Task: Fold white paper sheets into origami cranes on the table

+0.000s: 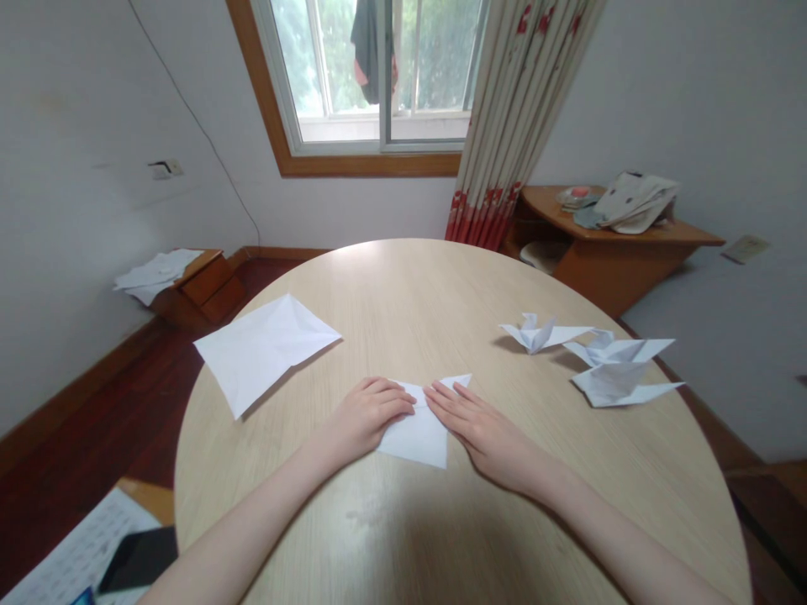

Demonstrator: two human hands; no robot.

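Note:
A folded sheet of white paper point(416, 439) lies on the round wooden table point(403, 302) in front of me. Its left side is under my left hand point(377, 412), whose fingers are stretched out and rest flat on it. From the other side my right hand point(470, 424) presses on the upper right part, fingers straight and close together. One pointed corner of the paper sticks out past the right fingertips. Neither hand grasps anything; both lie on top of the sheet and hide parts of its folds.
Creased white paper point(268, 349) lies at the table's left. Several folded paper cranes point(535, 334) stand at the right. Beyond are a small cabinet point(211, 290) with papers, a corner desk point(618, 244) with a bag, and a curtain point(517, 109). A dark phone point(139, 559) sits lower left.

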